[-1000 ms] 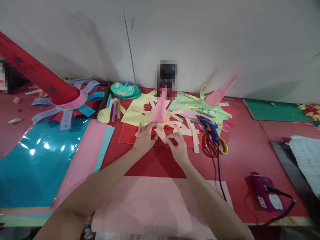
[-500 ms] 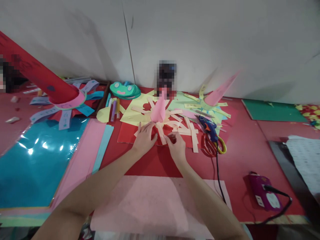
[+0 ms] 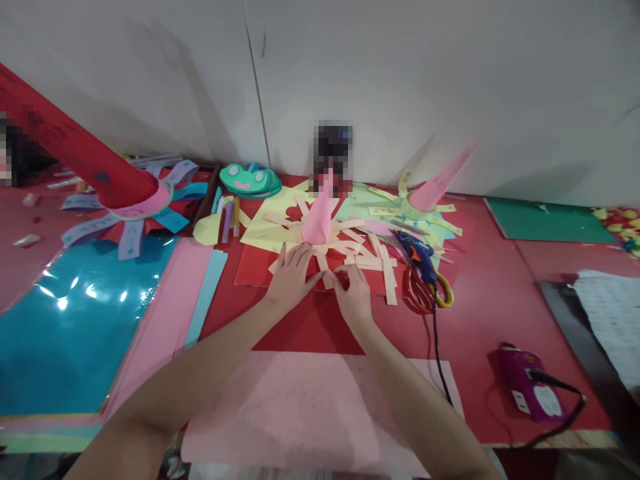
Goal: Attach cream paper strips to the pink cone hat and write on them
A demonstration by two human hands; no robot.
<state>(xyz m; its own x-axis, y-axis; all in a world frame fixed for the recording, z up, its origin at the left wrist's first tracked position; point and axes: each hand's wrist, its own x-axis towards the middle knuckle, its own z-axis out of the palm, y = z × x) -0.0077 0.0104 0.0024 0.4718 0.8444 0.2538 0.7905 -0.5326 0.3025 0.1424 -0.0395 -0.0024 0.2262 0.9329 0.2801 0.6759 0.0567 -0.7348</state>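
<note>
A pink paper cone [image 3: 317, 220] stands upright in the middle, with cream paper strips spreading out from its base. My left hand [image 3: 290, 272] lies at the near left of the cone, fingers stretched over the paper. Its thumb reaches to the near-facing paper strip [image 3: 323, 261]. My right hand [image 3: 354, 293] pinches that strip's near end between curled fingers. The two thumbs almost meet there. Beneath lie yellow paper [image 3: 257, 230] and a red sheet [image 3: 250, 267]. Loose cream strips [image 3: 387, 273] are heaped just right of my right hand.
A blue glue gun [image 3: 420, 257] lies over scissors [image 3: 445, 291], its cord running toward a purple power adapter [image 3: 533, 387]. Another pink cone [image 3: 443, 180] stands at back right. A large red paper tube [image 3: 85, 147] leans at left. Pink paper [image 3: 300, 407] covers the near edge.
My left thumb has moved right onto the strip, close to my right thumb. My right hand has barely shifted.
</note>
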